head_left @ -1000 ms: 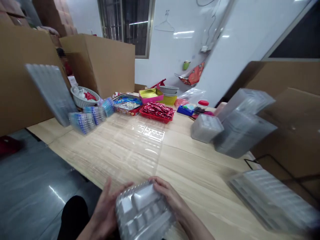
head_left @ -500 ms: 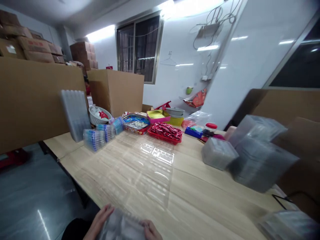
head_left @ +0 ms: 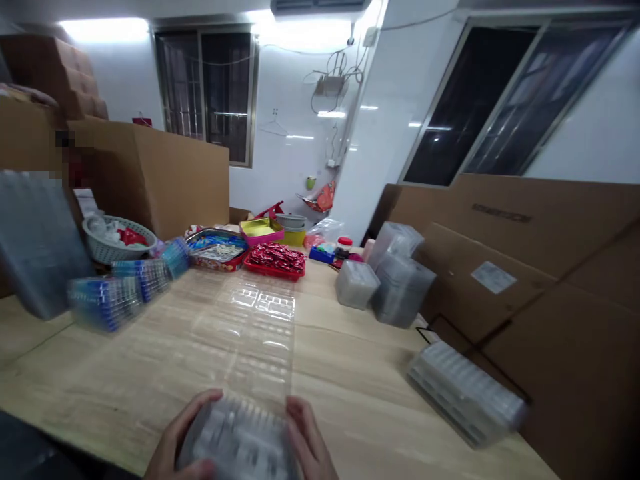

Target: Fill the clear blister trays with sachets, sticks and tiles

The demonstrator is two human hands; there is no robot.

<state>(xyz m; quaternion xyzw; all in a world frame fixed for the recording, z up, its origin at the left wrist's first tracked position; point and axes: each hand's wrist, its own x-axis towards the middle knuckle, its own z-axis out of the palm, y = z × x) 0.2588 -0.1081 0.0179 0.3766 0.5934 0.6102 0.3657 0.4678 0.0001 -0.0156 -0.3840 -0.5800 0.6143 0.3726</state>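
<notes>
Tall cardboard boxes (head_left: 150,177) wall in a long wooden table (head_left: 350,373), with flattened cardboard sheets (head_left: 525,267) leaning along its right side. A clear plastic sheet of moulded trays (head_left: 250,333) runs down the middle of the table. Stacks of clear plastic trays (head_left: 400,287) stand toward the far right edge, another stack (head_left: 465,393) lies nearer on the right, and blurred blue-tinted packs (head_left: 115,297) sit on the left. At the far end are a white basket (head_left: 117,243), a red tray of wrapped sweets (head_left: 275,260) and a pink tin (head_left: 260,230). At the near edge, the left hand (head_left: 175,443) and right hand (head_left: 307,440) clasp a stack of clear trays (head_left: 237,443) between them, fingers curled round its sides.
</notes>
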